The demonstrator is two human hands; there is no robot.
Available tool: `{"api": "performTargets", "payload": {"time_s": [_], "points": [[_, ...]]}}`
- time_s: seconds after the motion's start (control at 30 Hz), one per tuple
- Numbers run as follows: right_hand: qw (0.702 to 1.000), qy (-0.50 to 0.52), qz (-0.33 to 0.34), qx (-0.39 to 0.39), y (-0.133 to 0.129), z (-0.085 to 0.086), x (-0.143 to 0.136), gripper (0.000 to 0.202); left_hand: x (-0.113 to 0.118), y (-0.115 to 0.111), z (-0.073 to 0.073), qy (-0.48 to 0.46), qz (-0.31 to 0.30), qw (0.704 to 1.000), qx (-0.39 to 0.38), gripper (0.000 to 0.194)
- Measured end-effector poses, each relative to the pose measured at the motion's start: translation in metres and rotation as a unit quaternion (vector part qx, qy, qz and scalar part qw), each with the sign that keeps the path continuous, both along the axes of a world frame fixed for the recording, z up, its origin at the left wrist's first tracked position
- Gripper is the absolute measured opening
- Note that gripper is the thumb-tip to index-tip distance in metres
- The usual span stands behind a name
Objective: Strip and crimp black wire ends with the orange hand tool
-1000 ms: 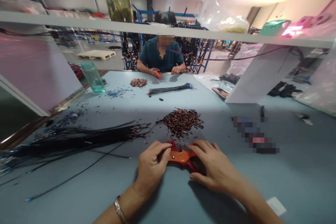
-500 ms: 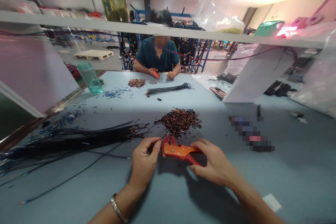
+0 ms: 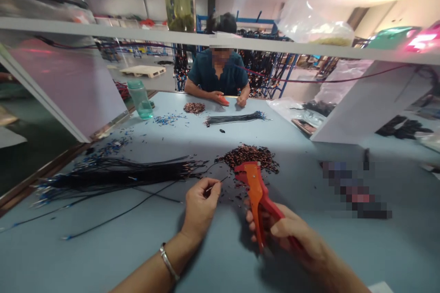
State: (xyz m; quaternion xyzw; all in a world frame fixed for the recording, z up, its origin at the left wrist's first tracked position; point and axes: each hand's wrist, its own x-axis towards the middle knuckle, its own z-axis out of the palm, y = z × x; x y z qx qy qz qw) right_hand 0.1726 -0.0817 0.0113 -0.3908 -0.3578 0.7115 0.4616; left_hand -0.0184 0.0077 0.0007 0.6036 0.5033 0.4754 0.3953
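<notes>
Thumb and fingertips of my left hand [image 3: 202, 206] are pinched on a thin black wire [image 3: 224, 179] near the middle. My right hand [image 3: 285, 229] is wrapped round the handles of an orange and red wire stripper [image 3: 254, 181], whose head points up and away from me. Just beyond the tool lies a pile of small black and copper-coloured pieces [image 3: 252, 155], partly covered by its head. To the left is a bundle of black wires [image 3: 151, 172] with blue ends. Two wires lie apart from it, one ending in a blue tip [image 3: 67, 238].
Across the table [image 3: 192, 135] a person [image 3: 218, 73] in a dark shirt holds a red tool. A second wire bundle [image 3: 237, 118], a green bottle [image 3: 140, 100] and a phone [image 3: 304, 126] lie or stand farther back. A shelf [image 3: 240, 42] crosses above.
My right hand has turned the stripper from lying sideways to upright and drawn it away from my left hand. The camera view has shifted left. My left hand keeps its pinch.
</notes>
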Motion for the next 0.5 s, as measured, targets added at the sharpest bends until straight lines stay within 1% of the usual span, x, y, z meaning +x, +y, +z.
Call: {"api": "performTargets", "payload": {"time_s": [0.1, 0.2, 0.33, 0.5], "points": [[1.0, -0.023, 0.019, -0.008, -0.0009, -0.0035, -0.0003, 0.044, -0.0002, 0.0002, 0.0019, 0.002, 0.006, 1.0, -0.005, 0.022], [0.999, -0.048, 0.024, 0.008, -0.0012, -0.0042, 0.0009, 0.042, 0.0001, -0.0005, 0.0041, -0.003, 0.004, 1.0, -0.017, 0.021], [0.994, -0.103, 0.035, 0.032, -0.0007, -0.0007, 0.0026, 0.034, 0.0004, -0.002, 0.0062, 0.001, 0.002, 0.999, -0.035, 0.021], [0.983, -0.161, 0.057, 0.066, -0.0008, 0.0054, 0.0037, 0.037, 0.0015, -0.0036, 0.0084, -0.013, -0.008, 0.998, -0.054, 0.02]]}}
